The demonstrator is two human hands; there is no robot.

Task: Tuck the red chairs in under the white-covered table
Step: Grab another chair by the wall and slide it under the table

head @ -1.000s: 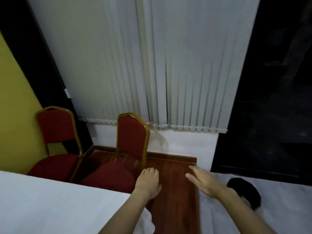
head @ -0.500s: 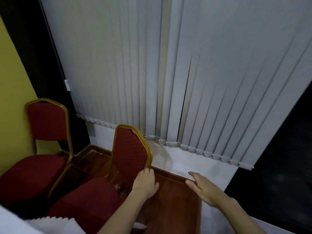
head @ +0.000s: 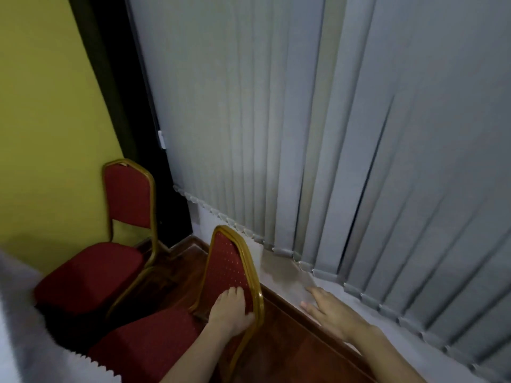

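Left hand (head: 231, 310) grips the near red chair (head: 229, 268) backrest's gold frame, right hand (head: 333, 313) open and empty just beside it, white-covered table (head: 30, 341) off left: push low and straight, avoiding the far chair (head: 125, 197).

Dark wood floor (head: 290, 352) carries two red chairs: far chair (head: 110, 244) by the yellow wall, near chair (head: 193, 313) beside the blinds. White-covered surface (head: 25, 327) at lower left.
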